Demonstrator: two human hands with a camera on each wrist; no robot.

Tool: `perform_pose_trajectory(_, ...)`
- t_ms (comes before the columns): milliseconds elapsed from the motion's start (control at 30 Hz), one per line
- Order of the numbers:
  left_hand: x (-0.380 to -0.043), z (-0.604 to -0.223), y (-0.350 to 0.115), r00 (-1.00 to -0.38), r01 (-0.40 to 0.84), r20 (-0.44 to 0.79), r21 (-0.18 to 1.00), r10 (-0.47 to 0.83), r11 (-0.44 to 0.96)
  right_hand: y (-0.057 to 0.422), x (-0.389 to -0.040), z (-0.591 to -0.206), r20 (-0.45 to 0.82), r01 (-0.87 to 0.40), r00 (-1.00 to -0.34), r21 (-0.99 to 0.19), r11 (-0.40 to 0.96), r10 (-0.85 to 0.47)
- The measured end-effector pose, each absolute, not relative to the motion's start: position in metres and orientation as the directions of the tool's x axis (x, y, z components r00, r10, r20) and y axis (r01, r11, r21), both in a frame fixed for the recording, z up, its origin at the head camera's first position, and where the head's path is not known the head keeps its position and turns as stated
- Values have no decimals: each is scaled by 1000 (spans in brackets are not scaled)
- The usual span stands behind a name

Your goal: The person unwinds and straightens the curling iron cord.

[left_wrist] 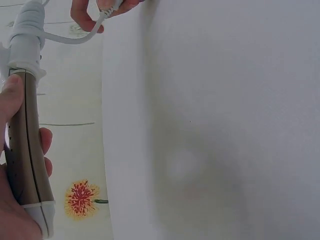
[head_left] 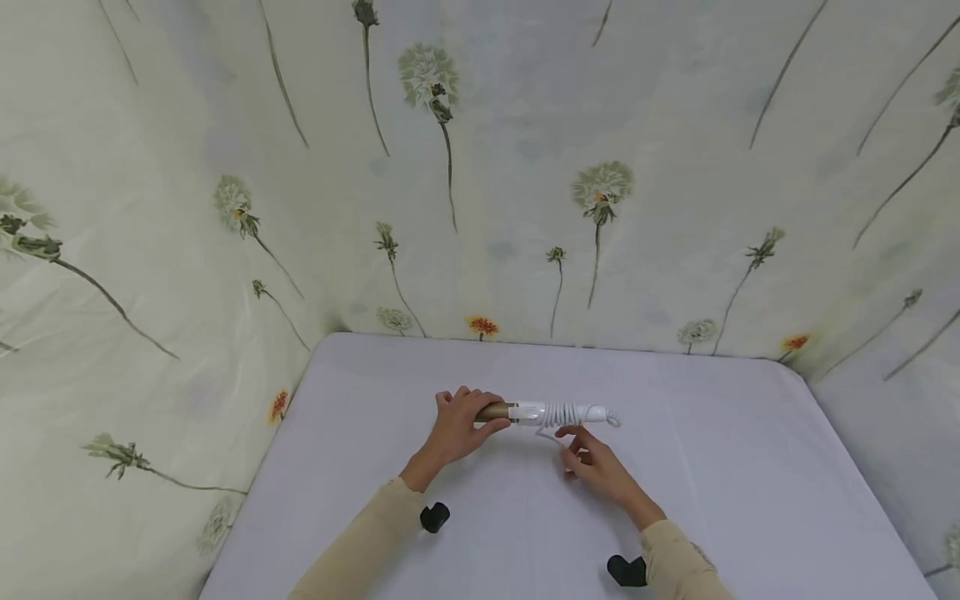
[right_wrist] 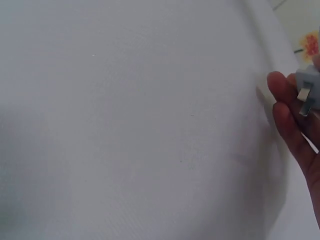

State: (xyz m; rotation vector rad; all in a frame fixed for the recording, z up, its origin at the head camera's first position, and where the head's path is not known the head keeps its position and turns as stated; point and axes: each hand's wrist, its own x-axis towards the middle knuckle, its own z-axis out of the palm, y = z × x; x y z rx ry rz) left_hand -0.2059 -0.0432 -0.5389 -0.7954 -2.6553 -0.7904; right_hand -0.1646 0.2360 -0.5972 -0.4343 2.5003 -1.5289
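Head view, corded tool: it lies crosswise between my hands, over the far half of the white table (head_left: 390,367), with its brown handle (head_left: 492,412) to the left and its white barrel (head_left: 528,412) to the right.
Head view, cord: the white cord (head_left: 561,414) is coiled round the barrel; a loose length drops from the coils toward my right hand (head_left: 592,462).
Head view, why so: I judge the handle makes a steady grip that leaves the coils bare and my other hand free for the loose length.
Head view, arms: both reach forward in beige sleeves; my left hand (head_left: 461,425) comes over the handle, my right stands lower, just beside the coils, fingers bent.
Left wrist view, left fingers: wrapped round the handle, thumb along it just short of the white collar (left_wrist: 25,65), likely to keep the tool from rolling.
Left wrist view, cord run: it leaves the coils in a slack curve and ends in a ribbed sleeve at my right fingertips.
Right wrist view, plug: my right fingers pinch the grey-white plug (right_wrist: 312,82), metal prongs pointing out; the frame edge cuts off my thumb.
Right wrist view, pose: two fingers stretch out behind the plug, perhaps backing it so the cord's end stays in hand.
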Motion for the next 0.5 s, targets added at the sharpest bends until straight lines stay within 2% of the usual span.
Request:
perform_pose_trajectory(167, -209, -539, -38, -826, 557, 376, 435, 419, 707, 233, -161, -601, 68, -251, -921, -855, 453, -383)
perform_pose_trajectory(367, -209, -539, -35, -824, 558, 392, 436, 409, 706, 225, -153, -601, 97, -248, -954, -789, 563, -284)
perform_pose_trajectory(500, -208, -540, -34, -823, 557, 409, 447, 394, 699, 218, -149, -602, 173, -292, -954, -711, 640, -243)
